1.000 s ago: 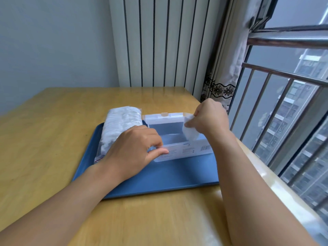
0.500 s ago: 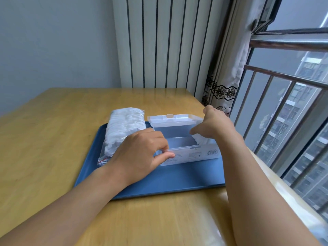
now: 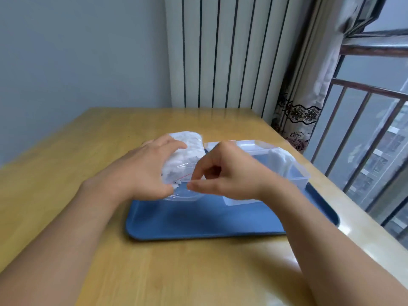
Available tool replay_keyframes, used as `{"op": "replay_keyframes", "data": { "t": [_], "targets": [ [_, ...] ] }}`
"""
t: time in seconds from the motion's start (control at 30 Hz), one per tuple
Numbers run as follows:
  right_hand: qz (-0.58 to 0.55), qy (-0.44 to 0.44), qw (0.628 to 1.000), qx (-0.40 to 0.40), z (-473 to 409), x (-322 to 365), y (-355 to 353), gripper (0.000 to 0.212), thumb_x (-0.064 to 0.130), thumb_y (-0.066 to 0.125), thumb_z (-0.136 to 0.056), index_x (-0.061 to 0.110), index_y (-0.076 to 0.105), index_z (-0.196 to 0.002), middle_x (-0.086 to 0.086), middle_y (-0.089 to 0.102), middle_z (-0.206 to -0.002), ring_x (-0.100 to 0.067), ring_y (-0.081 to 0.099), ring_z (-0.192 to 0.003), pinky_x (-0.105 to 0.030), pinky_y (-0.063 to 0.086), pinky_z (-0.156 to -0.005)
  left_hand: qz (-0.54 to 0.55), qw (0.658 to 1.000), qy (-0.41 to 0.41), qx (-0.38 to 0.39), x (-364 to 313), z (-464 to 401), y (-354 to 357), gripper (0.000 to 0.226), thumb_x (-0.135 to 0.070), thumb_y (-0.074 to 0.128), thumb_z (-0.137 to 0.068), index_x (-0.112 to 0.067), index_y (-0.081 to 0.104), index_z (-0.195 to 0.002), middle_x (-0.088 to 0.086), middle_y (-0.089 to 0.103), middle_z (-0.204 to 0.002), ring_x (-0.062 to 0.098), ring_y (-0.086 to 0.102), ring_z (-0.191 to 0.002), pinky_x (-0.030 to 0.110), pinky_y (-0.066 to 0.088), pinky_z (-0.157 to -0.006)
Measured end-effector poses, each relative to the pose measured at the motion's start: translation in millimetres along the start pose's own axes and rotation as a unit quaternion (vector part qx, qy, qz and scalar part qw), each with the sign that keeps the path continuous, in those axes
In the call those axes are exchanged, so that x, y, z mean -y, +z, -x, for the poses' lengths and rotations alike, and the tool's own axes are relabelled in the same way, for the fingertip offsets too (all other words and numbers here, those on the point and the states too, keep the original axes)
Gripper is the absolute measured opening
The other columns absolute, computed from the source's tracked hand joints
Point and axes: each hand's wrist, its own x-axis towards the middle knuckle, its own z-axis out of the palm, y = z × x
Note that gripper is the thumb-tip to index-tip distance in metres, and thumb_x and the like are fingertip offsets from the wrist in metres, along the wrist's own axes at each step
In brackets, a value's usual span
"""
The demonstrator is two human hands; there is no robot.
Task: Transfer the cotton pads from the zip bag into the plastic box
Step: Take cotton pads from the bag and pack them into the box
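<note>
Zip bag (image 3: 185, 155) packed with cotton pads (image 3: 189, 143) on blue tray (image 3: 198, 221); left hand (image 3: 145, 173) grips it, right hand (image 3: 223, 177) apparently pinches its open mouth. Plastic box (image 3: 295, 180) alongside holds few pads.

Nothing here can be read — no word, brand or number shows legibly on anything. The zip bag (image 3: 185, 155) carries only a thin red line near its mouth, with no lettering on the clear film. The plastic box (image 3: 295, 173) shows plain clear walls from this side — any label on its front is hidden behind the right hand (image 3: 223, 173). The blue tray (image 3: 198, 219) bears no markings.
</note>
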Motion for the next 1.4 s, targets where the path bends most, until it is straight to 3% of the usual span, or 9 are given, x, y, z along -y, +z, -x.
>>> {"op": "replay_keyframes", "data": {
  "t": [0.13,0.27,0.4,0.53,0.63,0.9,1.13,1.3,1.4],
  "targets": [
    [0.249,0.04,0.968,-0.007,-7.8,-2.3,22.1,0.02,0.038,0.063,-0.093,0.034,0.075,-0.109,0.01,0.056,-0.067,-0.011,0.054,-0.069,-0.03,0.036,-0.059,0.073,0.99,-0.059,-0.109,-1.2,-8.0,-1.9,0.045,-0.037,0.049,-0.072,-0.029,0.07,-0.112,-0.007,0.07,-0.114,0.019,0.064,-0.102,0.035,0.053,-0.088],
    [0.316,0.055,0.939,-0.121,-11.9,-7.0,24.6,0.026,0.041,0.06,-0.094,0.031,0.069,-0.115,0.001,0.067,-0.096,-0.027,0.061,-0.095,-0.037,0.049,-0.072,0.119,0.973,-0.047,-0.193,-1.8,-11.0,-0.9,0.024,-0.027,0.048,-0.09,-0.019,0.066,-0.075,-0.006,0.063,-0.066,0.024,0.056,-0.07,0.033,0.045,-0.064],
    [0.327,0.01,0.918,-0.224,-16.1,-13.4,29.6,0.035,0.041,0.082,-0.075,0.028,0.077,-0.106,0.001,0.049,-0.091,-0.027,0.049,-0.088,-0.034,0.041,-0.067,0.152,0.961,-0.049,-0.224,-1.7,-12.5,-1.1,0.02,-0.022,0.055,-0.094,-0.019,0.071,-0.082,-0.005,0.066,-0.067,0.02,0.061,-0.068,0.03,0.047,-0.064],
    [0.338,0.004,0.916,-0.214,-21.5,-13.2,40.2,0.05,0.047,0.081,-0.071,0.031,0.072,-0.117,-0.007,0.053,-0.127,-0.035,0.044,-0.122,-0.042,0.043,-0.089,0.18,0.955,-0.039,-0.232,-6.1,-12.5,0.4,0.02,-0.025,0.053,-0.092,-0.023,0.069,-0.08,-0.008,0.068,-0.071,0.013,0.066,-0.071,0.029,0.049,-0.064],
    [0.319,0.013,0.926,-0.202,-26.0,-14.5,46.5,0.055,0.043,0.083,-0.072,0.027,0.07,-0.122,-0.009,0.053,-0.134,-0.038,0.043,-0.129,-0.046,0.045,-0.094,0.177,0.955,-0.035,-0.236,-8.0,-13.2,1.4,0.019,-0.021,0.054,-0.094,-0.023,0.067,-0.08,-0.012,0.066,-0.073,0.01,0.064,-0.072,0.029,0.048,-0.064],
    [0.218,0.004,0.951,-0.221,-27.2,-20.7,46.9,0.019,0.026,0.085,-0.073,0.025,0.077,-0.091,-0.004,0.059,-0.124,-0.033,0.05,-0.121,-0.049,0.048,-0.089,0.187,0.956,-0.032,-0.226,-7.3,-15.2,4.9,0.018,-0.017,0.058,-0.095,-0.017,0.07,-0.081,-0.005,0.07,-0.084,0.009,0.068,-0.077,0.038,0.056,-0.076],
    [0.236,0.031,0.953,-0.185,-28.0,-16.5,49.4,0.045,0.033,0.078,-0.08,0.025,0.07,-0.123,-0.001,0.054,-0.135,-0.028,0.043,-0.129,-0.039,0.041,-0.1,0.198,0.953,-0.029,-0.227,-6.8,-15.7,5.5,0.019,-0.02,0.056,-0.093,-0.019,0.069,-0.08,-0.007,0.07,-0.082,0.013,0.065,-0.084,0.039,0.055,-0.077],
    [0.232,0.013,0.953,-0.193,-28.7,-19.2,51.3,0.018,0.02,0.083,-0.074,0.024,0.08,-0.092,-0.003,0.063,-0.124,-0.032,0.052,-0.119,-0.042,0.048,-0.088,0.181,0.955,-0.052,-0.23,-5.1,-17.6,9.0,0.018,-0.015,0.059,-0.092,-0.017,0.068,-0.077,-0.004,0.069,-0.079,0.019,0.066,-0.08,0.04,0.055,-0.075],
    [0.227,0.013,0.96,-0.164,-27.5,-19.0,49.8,0.017,0.017,0.081,-0.074,0.024,0.079,-0.089,-0.001,0.062,-0.126,-0.03,0.05,-0.12,-0.045,0.048,-0.088,0.178,0.953,-0.076,-0.234,-3.9,-18.6,10.0,0.02,-0.013,0.058,-0.091,-0.017,0.065,-0.073,-0.004,0.066,-0.071,0.022,0.065,-0.072,0.04,0.055,-0.071]
  ]
}}
